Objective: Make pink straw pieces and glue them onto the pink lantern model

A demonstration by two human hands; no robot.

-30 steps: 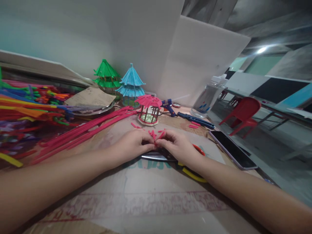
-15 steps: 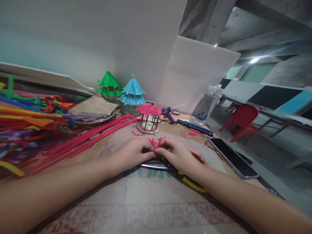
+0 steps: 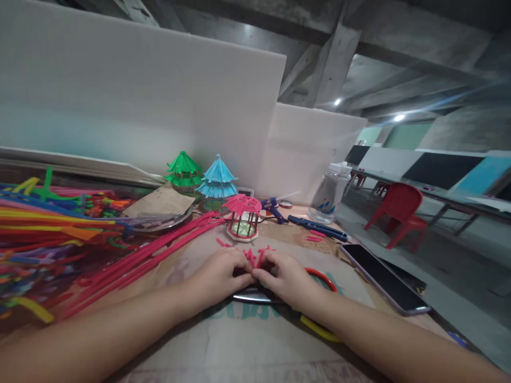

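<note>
My left hand (image 3: 223, 274) and my right hand (image 3: 285, 279) meet over a shiny metal plate (image 3: 255, 298), fingertips pinched together and almost touching. Short pink pipe cleaner pieces (image 3: 260, 259) stick up around the fingers; one leans against my right fingertips. Exactly what lies inside either pinch is too small to make out. Just beyond the hands stands a little pavilion model (image 3: 242, 205) with a pink roof, thin brown posts and an octagonal base. By my right wrist, an orange curved loop (image 3: 325, 277) and a yellow curved strip (image 3: 319, 329) are partly covered.
Long pink pipe cleaners (image 3: 159, 252) and a multicoloured heap (image 3: 51, 223) lie left. Behind stand green (image 3: 183, 170) and blue (image 3: 217, 178) pavilion models. A glue gun (image 3: 274, 209), blue cutter (image 3: 317, 227), water bottle (image 3: 329, 194) and phone (image 3: 383, 279) lie right.
The camera view has tilted up, so everything sits lower in the picture. Both hands keep their pinch close together over the plate, with little visible movement.
</note>
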